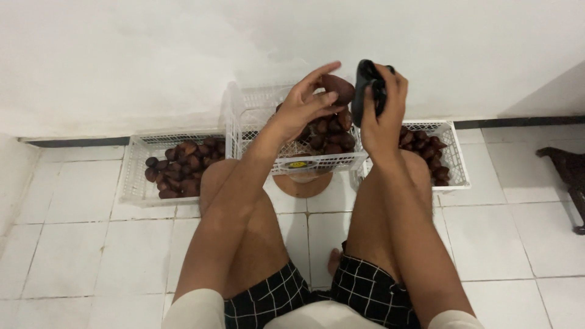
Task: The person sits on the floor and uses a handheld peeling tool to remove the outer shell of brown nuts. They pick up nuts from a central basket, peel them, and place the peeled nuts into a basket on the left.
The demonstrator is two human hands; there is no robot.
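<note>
My left hand [304, 103] holds a brown scaly fruit [338, 87] in its fingertips, raised above the middle white plastic crate [256, 119]. My right hand [384, 113] grips a black tool [367, 91] right beside the fruit, almost touching it. The middle crate holds several more brown fruits [329, 137]. Both forearms rest over my bare knees as I sit on the tiled floor.
A left white crate [137, 176] and a right white crate [454, 161] with several brown fruits flank the middle one against the white wall. A round wooden stool [303, 186] sits under the middle crate. A dark animal [570, 173] stands at the right edge.
</note>
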